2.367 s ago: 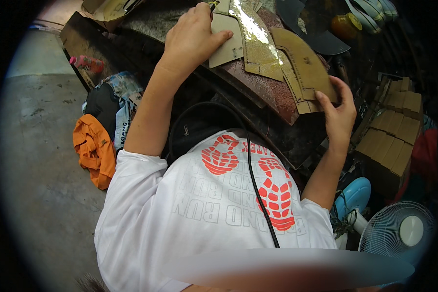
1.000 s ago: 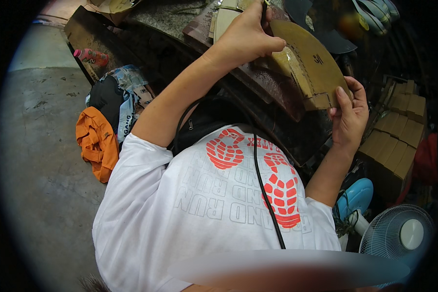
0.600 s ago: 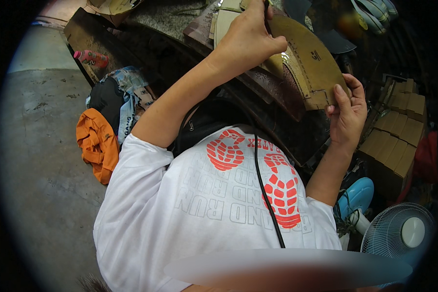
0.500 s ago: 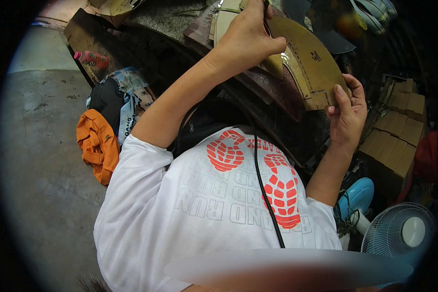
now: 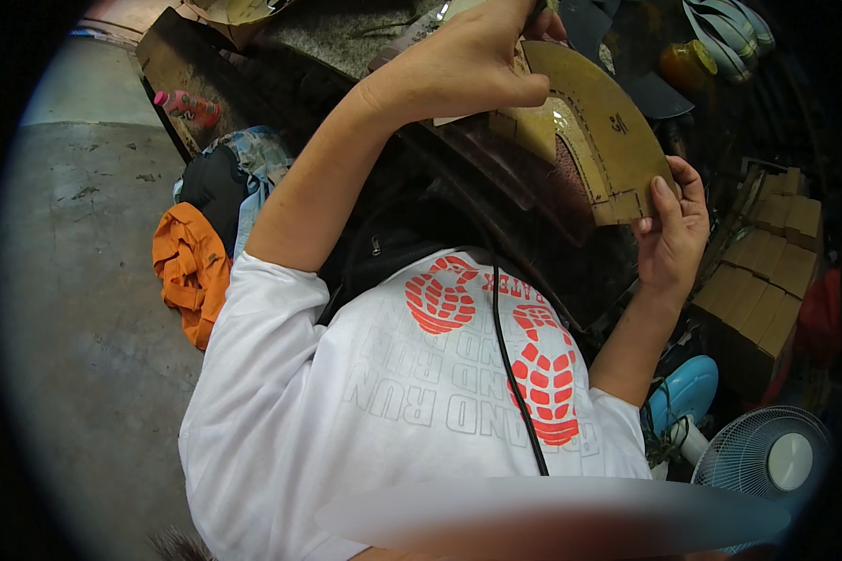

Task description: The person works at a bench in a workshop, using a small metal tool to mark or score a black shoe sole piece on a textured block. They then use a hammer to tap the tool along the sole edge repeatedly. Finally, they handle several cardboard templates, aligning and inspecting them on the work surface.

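Since the earliest frame, the left hand (image 5: 463, 65) has moved from the flat pattern pieces on the desk to the top edge of the curved cardboard pattern (image 5: 594, 122), and the pattern has been raised off the desk; over the last half second both hands and the pattern have stayed in place.

Left hand: grip closed on the pattern's upper inner edge, fingers curled over it. Right hand (image 5: 672, 234): grip clamped on the pattern's lower right corner, thumb on the face, fingers behind. The pattern is a tan, arc-shaped piece held tilted between the hands above the dark desk (image 5: 346, 28).

Obstructions: the left forearm crosses the view diagonally and hides the desk surface beneath it. A reddish-brown sheet (image 5: 571, 187) lies under the pattern, mostly hidden by it.

Surroundings: an orange cloth (image 5: 192, 271) lies on the concrete floor (image 5: 75, 280) to the left, beside dark and patterned fabric (image 5: 243, 178). A pink bottle (image 5: 187, 106) lies near the desk edge. Stacked cardboard boxes (image 5: 767, 271) stand at right; their contents cannot be determined. A white fan (image 5: 767, 458) stands at lower right, near a blue object (image 5: 688, 397). A black cable (image 5: 515, 374) runs down the white shirt.
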Motion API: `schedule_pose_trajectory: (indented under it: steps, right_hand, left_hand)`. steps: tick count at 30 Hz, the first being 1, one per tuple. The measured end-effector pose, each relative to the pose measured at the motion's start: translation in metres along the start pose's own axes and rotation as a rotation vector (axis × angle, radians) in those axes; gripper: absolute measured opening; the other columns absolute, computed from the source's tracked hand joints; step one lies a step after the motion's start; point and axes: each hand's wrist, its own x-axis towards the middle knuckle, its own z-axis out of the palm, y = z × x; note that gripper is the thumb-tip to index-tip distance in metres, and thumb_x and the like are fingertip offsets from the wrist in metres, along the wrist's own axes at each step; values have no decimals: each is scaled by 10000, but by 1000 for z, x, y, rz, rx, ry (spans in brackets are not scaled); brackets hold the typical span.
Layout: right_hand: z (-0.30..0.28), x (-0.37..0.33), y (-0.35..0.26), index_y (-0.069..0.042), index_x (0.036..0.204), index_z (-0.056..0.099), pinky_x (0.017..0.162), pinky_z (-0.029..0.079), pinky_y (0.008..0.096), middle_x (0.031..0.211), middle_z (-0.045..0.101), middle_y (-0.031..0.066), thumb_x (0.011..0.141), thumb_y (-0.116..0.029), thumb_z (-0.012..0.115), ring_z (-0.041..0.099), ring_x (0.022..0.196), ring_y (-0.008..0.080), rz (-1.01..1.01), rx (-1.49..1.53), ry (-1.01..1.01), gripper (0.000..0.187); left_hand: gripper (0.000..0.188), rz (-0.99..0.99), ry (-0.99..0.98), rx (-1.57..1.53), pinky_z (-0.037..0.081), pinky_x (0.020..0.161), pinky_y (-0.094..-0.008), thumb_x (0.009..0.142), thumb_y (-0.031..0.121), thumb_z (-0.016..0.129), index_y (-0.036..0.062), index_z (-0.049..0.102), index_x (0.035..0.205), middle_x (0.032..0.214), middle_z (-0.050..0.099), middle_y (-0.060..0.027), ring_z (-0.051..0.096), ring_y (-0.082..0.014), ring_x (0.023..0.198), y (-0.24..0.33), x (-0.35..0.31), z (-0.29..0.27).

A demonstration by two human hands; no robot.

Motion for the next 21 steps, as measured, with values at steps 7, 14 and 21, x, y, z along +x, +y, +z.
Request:
schedule_pose_trajectory:
  steps: [7, 14, 21]
  right_hand:
    - [1, 0, 3, -33, 1182, 580, 463, 459, 156, 939, 696, 58, 904, -44, 699, 579, 571, 35, -7, -6, -14, 303]
    - [1, 0, 4, -28, 1190, 573, 473, 467, 159, 929, 694, 56, 907, -53, 699, 578, 567, 37, -9, -5, -24, 310]
    - [2, 1, 4, -28, 1183, 580, 471, 464, 159, 922, 693, 57, 902, -57, 707, 574, 561, 39, -1, -22, -5, 310]
  left_hand:
    - [418, -216, 0, 55, 481, 828, -384, 784, 86, 655, -53, 441, 1116, 980, 563, -208, 581, -269, 915, 11, -1, 4]
    - [429, -195, 32, 27, 487, 770, -384, 791, 92, 664, -73, 421, 1103, 980, 539, -234, 568, -279, 889, 0, -2, 14]
    - [468, -375, 19, -85, 490, 795, -399, 804, 136, 691, -88, 422, 1116, 1005, 550, -243, 588, -309, 898, 6, -3, 16]
